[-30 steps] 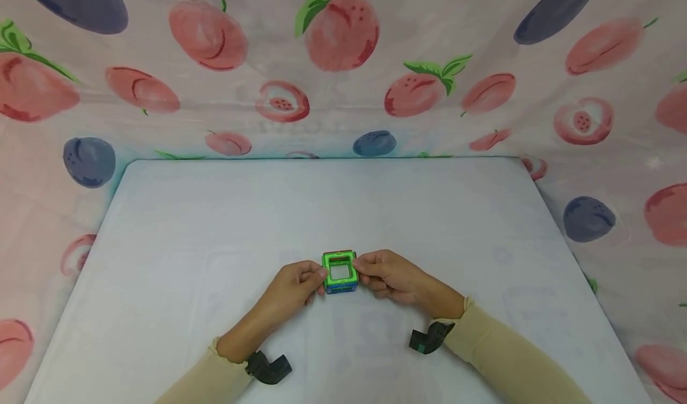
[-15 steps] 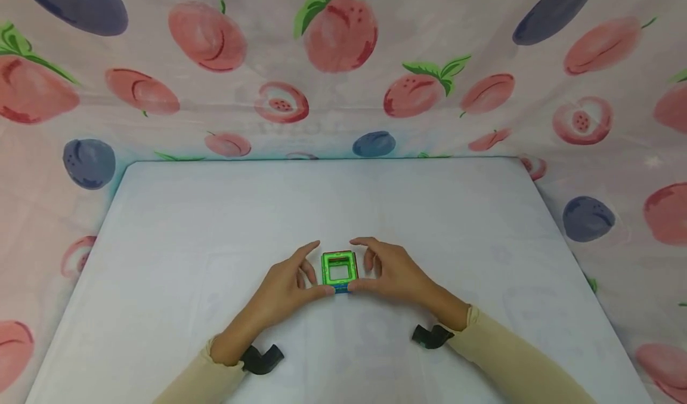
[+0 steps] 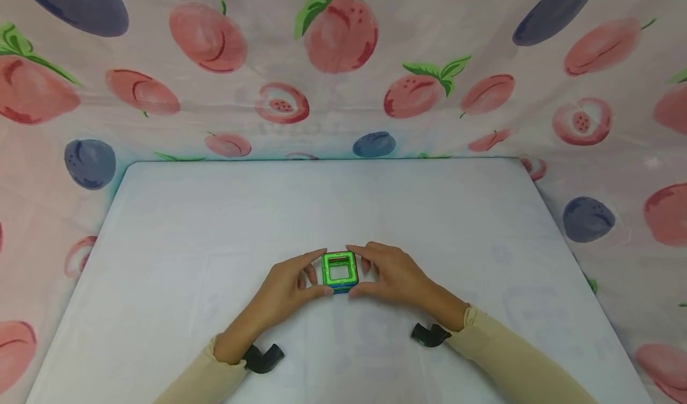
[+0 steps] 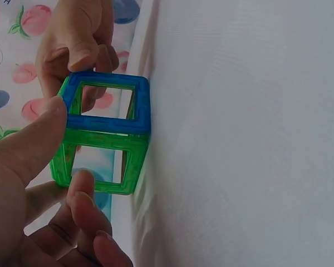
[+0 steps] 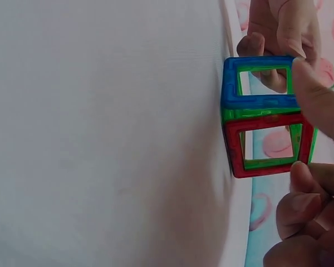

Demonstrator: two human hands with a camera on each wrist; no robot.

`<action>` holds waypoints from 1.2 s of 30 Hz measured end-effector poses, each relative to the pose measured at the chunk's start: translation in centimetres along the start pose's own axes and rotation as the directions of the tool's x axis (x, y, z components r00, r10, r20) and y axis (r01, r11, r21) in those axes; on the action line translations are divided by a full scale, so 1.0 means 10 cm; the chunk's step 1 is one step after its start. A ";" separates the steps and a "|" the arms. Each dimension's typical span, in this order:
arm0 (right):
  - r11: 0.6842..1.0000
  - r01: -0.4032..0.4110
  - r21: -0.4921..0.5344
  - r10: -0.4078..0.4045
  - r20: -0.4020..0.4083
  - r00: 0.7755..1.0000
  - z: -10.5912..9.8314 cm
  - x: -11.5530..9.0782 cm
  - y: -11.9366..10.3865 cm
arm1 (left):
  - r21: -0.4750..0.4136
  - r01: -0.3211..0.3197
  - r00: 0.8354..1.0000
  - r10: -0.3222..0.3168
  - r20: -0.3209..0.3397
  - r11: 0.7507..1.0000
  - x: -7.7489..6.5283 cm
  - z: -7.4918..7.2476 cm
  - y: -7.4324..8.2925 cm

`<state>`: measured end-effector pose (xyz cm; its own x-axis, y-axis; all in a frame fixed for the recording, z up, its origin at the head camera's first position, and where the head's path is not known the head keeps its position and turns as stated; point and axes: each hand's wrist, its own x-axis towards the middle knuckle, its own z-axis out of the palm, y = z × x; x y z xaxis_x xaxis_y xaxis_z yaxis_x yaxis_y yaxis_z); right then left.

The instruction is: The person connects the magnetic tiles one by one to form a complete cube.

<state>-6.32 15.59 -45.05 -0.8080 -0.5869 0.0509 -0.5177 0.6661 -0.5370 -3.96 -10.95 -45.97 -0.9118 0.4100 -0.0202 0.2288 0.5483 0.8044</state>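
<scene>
A small cube of magnetic tiles (image 3: 339, 282) stands on the white table, its top a green square frame. Between thumb at the front and index finger at the back corner, my left hand (image 3: 287, 281) pinches the cube's left side. On the right side my right hand (image 3: 399, 274) pinches it the same way. The left wrist view shows a blue tile (image 4: 108, 124) on the front and a green tile (image 4: 132, 172) on the left. A red tile (image 5: 236, 151) forms the right side in the right wrist view. The middles of the tiles are open windows.
The white table (image 3: 214, 213) spreads around the cube. Behind it and along its sides hangs a cloth (image 3: 343, 93) printed with peaches and blue fruit. Black curved wrist mounts (image 3: 263, 359) stick out at both cuffs.
Both hands have shifted from pinching the cube's sides to spanning it front to back. Since half a second ago, the index fingers have closed in on its back corners. The cube stays in place.
</scene>
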 end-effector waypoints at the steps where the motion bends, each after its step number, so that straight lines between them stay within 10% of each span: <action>1: 1.000 0.011 -0.006 -0.011 -0.013 1.000 0.00 0.00 0.00 | 0.005 -0.006 1.000 0.006 -0.002 1.000 0.00 0.00 0.00; 12: 0.984 0.161 -0.077 -0.171 -0.150 0.974 0.01 -0.01 0.02 | 0.030 -0.030 0.999 0.031 -0.037 0.999 -0.01 0.01 0.04; 36: 0.970 0.213 -0.115 -0.233 -0.200 0.952 0.02 0.00 0.01 | -0.044 0.077 0.997 -0.078 -0.015 0.996 0.00 0.04 0.07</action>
<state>-6.33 15.58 -45.28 -0.7047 -0.6215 0.3422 -0.7069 0.5740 -0.4132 -3.65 -10.27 -45.64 -0.9321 0.3547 -0.0737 0.1423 0.5455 0.8259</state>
